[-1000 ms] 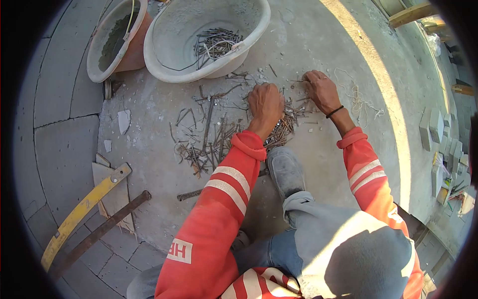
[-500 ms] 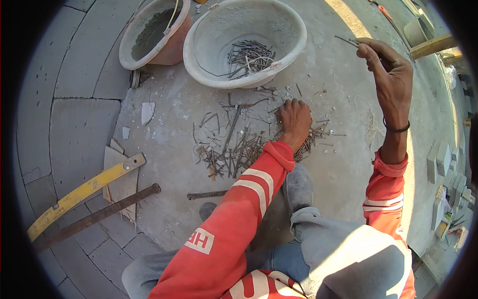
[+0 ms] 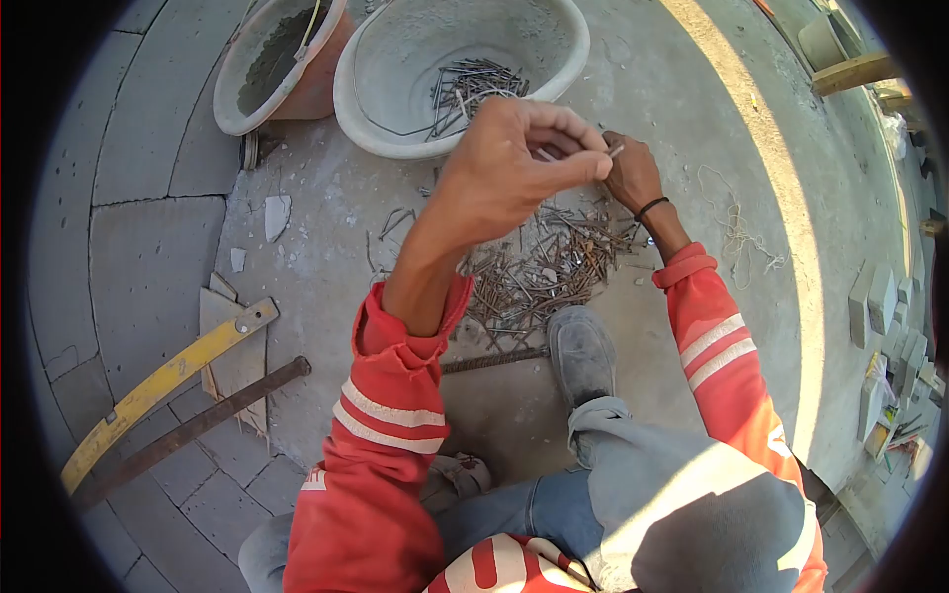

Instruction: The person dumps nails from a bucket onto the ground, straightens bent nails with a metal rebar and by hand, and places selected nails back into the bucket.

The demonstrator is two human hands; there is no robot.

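Observation:
My left hand [image 3: 514,168] is raised over the nail pile, thumb and fingertips pinched on a nail [image 3: 616,151] whose short end sticks out. Just beyond its thumb, my right hand [image 3: 635,176] is low at the far right side of the pile, fingers curled; what they hold, if anything, is hidden. Below the hands, a heap of loose nails [image 3: 563,267], many bent and rusty-looking, spreads over the concrete floor. A pale plastic tub [image 3: 348,94] stands past my left hand, with a bunch of nails [image 3: 476,84] inside.
A second, reddish tub [image 3: 321,74] with grey residue stands at the upper left. To the left lie a yellow curved bar [image 3: 168,390] and a rusty metal bar [image 3: 213,413]. A ribbed rod [image 3: 494,360] lies by my shoe [image 3: 581,356]. Tangled string [image 3: 736,232] is to the right.
My left hand has lifted from the pile, now pinching a nail. My right hand has come down and left from its raised position toward the pile. The view has shifted slightly.

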